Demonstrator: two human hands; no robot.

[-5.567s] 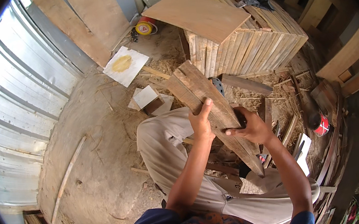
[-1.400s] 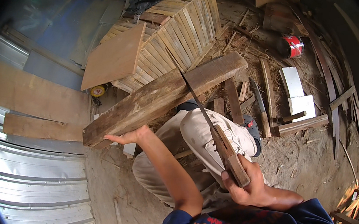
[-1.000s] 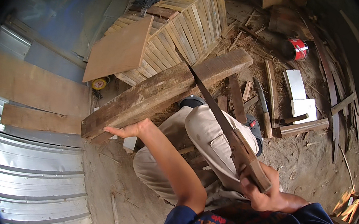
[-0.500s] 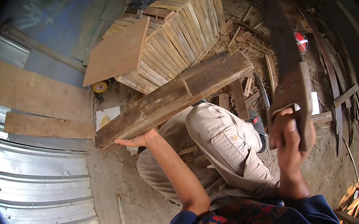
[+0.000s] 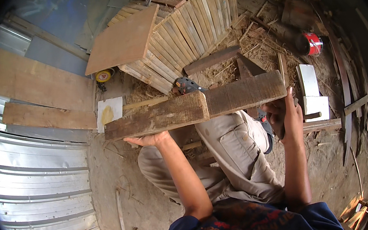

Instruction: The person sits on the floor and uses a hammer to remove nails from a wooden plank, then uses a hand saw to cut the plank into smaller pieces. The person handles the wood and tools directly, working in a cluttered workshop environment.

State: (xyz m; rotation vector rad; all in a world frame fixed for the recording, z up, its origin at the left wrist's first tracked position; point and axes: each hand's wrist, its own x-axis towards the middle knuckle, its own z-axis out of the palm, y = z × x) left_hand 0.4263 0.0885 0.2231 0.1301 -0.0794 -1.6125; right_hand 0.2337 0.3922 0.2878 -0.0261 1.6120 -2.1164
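Note:
A thick, weathered wooden beam (image 5: 159, 117) lies across my lap, stepped near its middle so the right part looks thinner. Beneath its left end is my left hand (image 5: 148, 139), palm up, fingers stretched along the underside. My right hand (image 5: 287, 114) is by the beam's right end, one finger pointing up beside the edge and the others curled in shadow. The handsaw in that hand is mostly hidden; a dark triangular shape (image 5: 253, 65) beyond the beam looks like its blade. My knees (image 5: 228, 141) are bent under the beam.
Ahead stands a slatted wooden crate (image 5: 192, 27) with a plywood sheet (image 5: 123, 40) leaning on it. A yellow tape roll (image 5: 103, 76) sits beside it. To the right are a red tin (image 5: 312, 44), white pieces (image 5: 309, 80) and scrap boards. Corrugated metal (image 5: 38, 186) borders the left.
My right hand has lowered the handsaw from its raised position to the beam's right end. The beam has turned more level and shifted right, with my left hand still under it.

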